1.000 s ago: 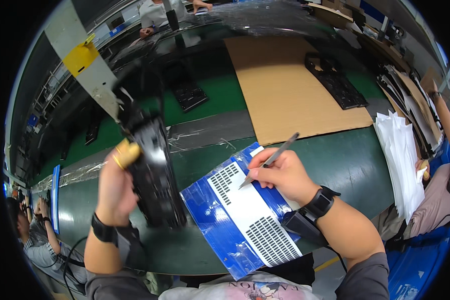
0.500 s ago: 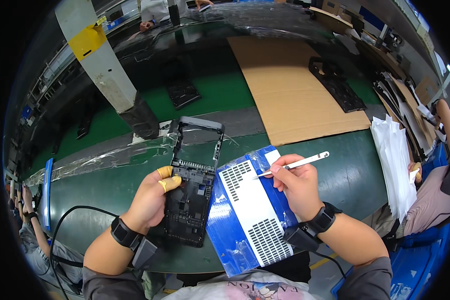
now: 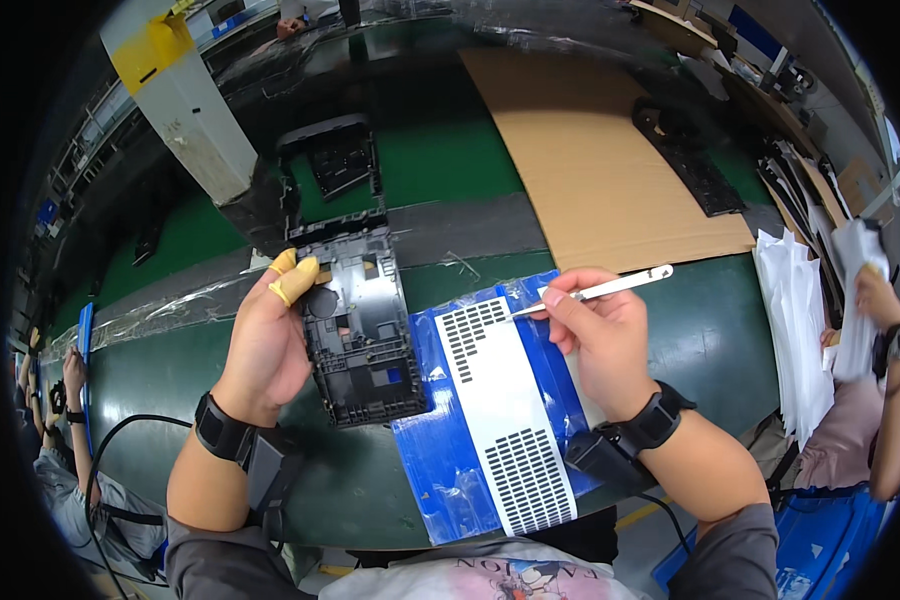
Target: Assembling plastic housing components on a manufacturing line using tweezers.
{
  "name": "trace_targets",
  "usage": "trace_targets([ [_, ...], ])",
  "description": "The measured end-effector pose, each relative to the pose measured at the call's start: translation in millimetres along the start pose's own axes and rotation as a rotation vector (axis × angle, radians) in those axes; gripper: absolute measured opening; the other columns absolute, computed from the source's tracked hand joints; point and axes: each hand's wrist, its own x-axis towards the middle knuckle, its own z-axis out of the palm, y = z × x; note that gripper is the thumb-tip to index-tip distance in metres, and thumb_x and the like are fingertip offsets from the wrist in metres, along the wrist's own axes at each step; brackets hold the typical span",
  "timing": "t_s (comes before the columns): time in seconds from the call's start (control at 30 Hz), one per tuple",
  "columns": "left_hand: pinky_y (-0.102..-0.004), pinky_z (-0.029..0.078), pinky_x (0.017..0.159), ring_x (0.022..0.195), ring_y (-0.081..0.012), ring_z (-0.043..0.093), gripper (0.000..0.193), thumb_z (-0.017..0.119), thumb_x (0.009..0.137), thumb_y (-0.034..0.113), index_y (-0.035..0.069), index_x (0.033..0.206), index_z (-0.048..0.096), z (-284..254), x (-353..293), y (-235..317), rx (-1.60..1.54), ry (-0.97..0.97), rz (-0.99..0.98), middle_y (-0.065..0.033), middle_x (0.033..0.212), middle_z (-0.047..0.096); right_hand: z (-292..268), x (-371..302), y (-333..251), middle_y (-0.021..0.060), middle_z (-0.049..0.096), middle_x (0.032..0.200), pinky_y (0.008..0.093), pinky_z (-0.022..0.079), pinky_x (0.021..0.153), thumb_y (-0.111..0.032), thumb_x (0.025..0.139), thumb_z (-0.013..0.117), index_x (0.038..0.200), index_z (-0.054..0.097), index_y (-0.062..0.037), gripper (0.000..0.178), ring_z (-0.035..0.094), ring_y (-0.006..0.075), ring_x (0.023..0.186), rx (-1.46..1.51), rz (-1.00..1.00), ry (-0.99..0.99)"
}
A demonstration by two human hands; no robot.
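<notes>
My left hand (image 3: 262, 345), with yellow finger cots on thumb and finger, grips a black plastic housing (image 3: 370, 345) by its left edge. An open frame-like loop extends from the housing's far end. In my right hand (image 3: 610, 340) is a pair of white tweezers (image 3: 625, 284), pinched between thumb and fingers. Their tips are at the upper right of a white sheet (image 3: 510, 395) bearing rows of small black rectangular stickers. Whether a sticker sits between the tips is too small to tell. Beneath the sheet lies a blue taped board (image 3: 435, 480), right of the housing.
Brown cardboard (image 3: 570, 190) lies beyond the board, with a black plastic part (image 3: 695, 175) on it. White sheets (image 3: 790, 330) are stacked at the right, where a co-worker's hand (image 3: 878, 298) holds more. A pillar (image 3: 185, 120) rises at the far left.
My left hand has moved left and away from me, raising and tilting the housing. The tweezers remain by the sheet's stickers, slightly shifted. A co-worker's hand with white sheets has appeared at right.
</notes>
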Motion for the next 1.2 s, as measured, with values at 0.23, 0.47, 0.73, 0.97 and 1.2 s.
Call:
trace_targets([
  [0.23,-0.0312,0.046,0.081,0.095,-0.0175,0.054,0.04,0.046,0.086,0.028,0.002,0.115,0.039,15,12,-28,-0.052,-0.179,-0.004,-0.0115,0.109,0.051,9,11,-4,0.0049,0.058,0.069,0.0148,0.038,0.046,0.0,0.075,0.056,0.086,0.054,0.0008,0.012,0.048,0.0037,0.052,-0.044,0.154,-0.146],
  [0.47,-0.0368,0.041,0.088,0.105,-0.0236,0.048,0.051,0.05,0.08,0.014,0.006,0.125,0.027,9,7,-33,-0.202,-0.198,-0.135,-0.014,0.117,0.044,11,9,-2,0.0047,0.058,0.071,0.0149,0.039,0.047,0.002,0.075,0.056,0.087,0.053,0.0011,0.012,0.054,0.0049,0.06,-0.132,0.152,-0.126],
  [0.73,-0.0372,0.042,0.087,0.105,-0.0226,0.047,0.043,0.038,0.088,0.019,0.01,0.128,0.026,14,1,-39,-0.218,-0.17,-0.052,-0.0089,0.12,0.042,10,8,1,0.0049,0.058,0.07,0.015,0.038,0.047,0.001,0.075,0.055,0.086,0.054,0.0011,0.01,0.053,0.0048,0.06,-0.131,0.118,-0.147],
  [0.97,-0.0364,0.043,0.084,0.1,-0.0181,0.048,0.048,0.045,0.084,0.011,0.015,0.127,0.024,36,-13,-33,-0.297,-0.217,-0.081,-0.0073,0.115,0.044,9,-7,-33,0.0079,0.059,0.07,0.0151,0.035,0.046,0.002,0.075,0.055,0.087,0.053,0.0027,0.013,0.045,0.0045,0.051,0.056,0.003,-0.139],
  [1.2,-0.0346,0.044,0.082,0.098,-0.0169,0.049,0.056,0.044,0.081,0.001,0.016,0.129,0.02,40,-22,-34,-0.388,-0.278,-0.205,-0.008,0.113,0.044,34,-26,-18,0.0062,0.057,0.082,0.018,0.045,0.061,0.004,0.074,0.058,0.09,0.054,0.0031,0.017,0.057,0.009,0.072,0.065,0.065,-0.254],
])
